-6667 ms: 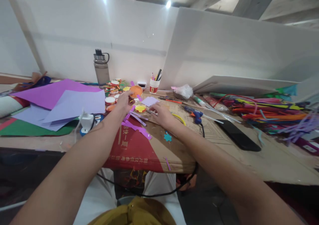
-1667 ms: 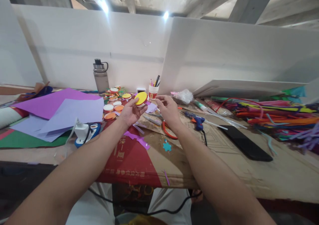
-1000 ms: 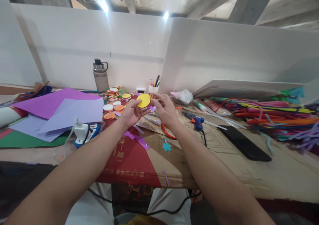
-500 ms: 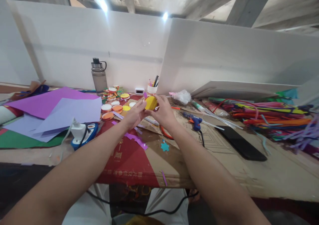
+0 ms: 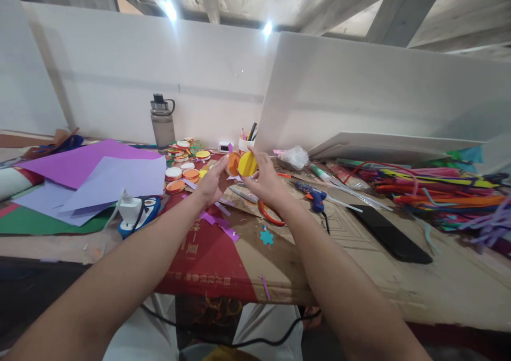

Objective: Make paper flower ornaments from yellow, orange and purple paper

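Between my hands, above the middle of the table, are two round pieces side by side. My left hand (image 5: 214, 181) is closed on an orange disc (image 5: 233, 164) with a small purple tab sticking up at its top. A yellow disc (image 5: 247, 164) is gripped at its edge by my right hand (image 5: 268, 177), its face turned towards me. The two discs touch or overlap slightly; which one is in front is hard to tell. Below them on the cardboard lie purple paper scraps (image 5: 219, 225), red-handled scissors (image 5: 272, 216) and a teal star-shaped cutout (image 5: 266, 236).
Purple and lilac sheets (image 5: 115, 182) lie left, beside a blue power strip (image 5: 139, 214). Several white and orange discs (image 5: 174, 186) sit near a water bottle (image 5: 162, 124). To the right are a glue gun (image 5: 318, 198), a black phone (image 5: 389, 233) and colourful pipe cleaners (image 5: 435, 190).
The yellow piece has turned to show its round face and moved slightly right. An orange disc now shows beside it at my left fingers. My hands have moved a little apart.
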The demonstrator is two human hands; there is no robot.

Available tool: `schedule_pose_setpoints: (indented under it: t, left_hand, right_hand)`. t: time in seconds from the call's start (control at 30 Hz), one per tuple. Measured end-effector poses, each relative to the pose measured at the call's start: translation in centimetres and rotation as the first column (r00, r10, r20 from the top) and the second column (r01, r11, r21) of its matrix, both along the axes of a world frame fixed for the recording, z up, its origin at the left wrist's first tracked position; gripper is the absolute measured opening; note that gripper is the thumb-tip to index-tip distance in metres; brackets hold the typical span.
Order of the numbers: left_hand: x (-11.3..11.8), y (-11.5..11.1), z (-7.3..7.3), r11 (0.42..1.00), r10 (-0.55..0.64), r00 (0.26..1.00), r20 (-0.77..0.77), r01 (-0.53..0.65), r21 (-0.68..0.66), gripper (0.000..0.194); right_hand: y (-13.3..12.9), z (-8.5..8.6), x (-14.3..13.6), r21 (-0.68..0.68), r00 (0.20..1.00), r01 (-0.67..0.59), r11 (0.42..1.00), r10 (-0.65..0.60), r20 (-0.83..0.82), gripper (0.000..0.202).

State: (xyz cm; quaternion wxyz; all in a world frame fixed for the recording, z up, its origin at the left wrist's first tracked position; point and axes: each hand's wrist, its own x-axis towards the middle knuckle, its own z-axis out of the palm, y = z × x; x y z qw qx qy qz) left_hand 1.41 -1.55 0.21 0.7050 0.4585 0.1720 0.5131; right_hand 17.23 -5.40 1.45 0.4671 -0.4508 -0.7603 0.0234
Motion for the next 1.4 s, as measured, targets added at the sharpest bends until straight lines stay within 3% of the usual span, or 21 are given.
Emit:
schedule_pose_setpoints:
  t: [0.13,0.3,0.53,0.77,0.93,1.1,1.23,1.4]
  left_hand:
    - [-0.2,-0.1,0.3,0.997,0.005,0.998,-0.063,-0.009,-0.075,0.030]
    - [0.0,-0.6,0.4,0.997,-0.051,0.996,-0.073,0.046,-0.063,0.028]
    - [0.4,-0.8,0.3,0.996,-0.093,0.996,-0.003,0.093,0.010,0.023]
    - [0.6,-0.7,-0.1,0.994,-0.096,0.995,0.008,0.096,0.061,0.025]
    - [0.7,-0.6,-0.4,0.993,-0.084,0.996,0.009,0.083,0.080,0.031]
    - [0.6,-0.7,-0.3,0.991,-0.088,0.996,-0.003,0.088,0.103,0.037]
    - [0.5,-0.9,0.2,0.995,-0.050,0.999,0.013,0.049,0.084,0.030]
    - [0.4,-0.9,0.3,0.996,-0.053,0.998,0.041,0.050,0.075,0.024]
  right_hand:
    - [0.1,0.0,0.7,0.026,0.992,-0.061,0.998,0.057,0.116,0.082]
    - [0.7,-0.4,1.2,0.071,0.977,-0.080,0.994,0.064,0.205,0.088]
    - [0.6,-0.6,0.2,-0.056,0.998,-0.060,0.997,0.060,-0.003,0.090]
    - [0.4,-0.1,-0.8,-0.218,0.978,-0.155,0.964,0.118,-0.174,0.055]
    - [0.6,-0.1,-0.5,-0.249,0.963,-0.080,0.965,0.010,-0.269,0.045]
    - [0.8,-0.1,0.0,-0.350,0.903,-0.195,0.916,0.029,-0.429,0.061]
    - [0.8,0.0,0.1,-0.202,0.902,-0.164,0.965,0.064,-0.426,0.074]
    - [0.3,0.0,-0.2,0.081,0.985,-0.136,0.987,0.144,-0.094,0.068]
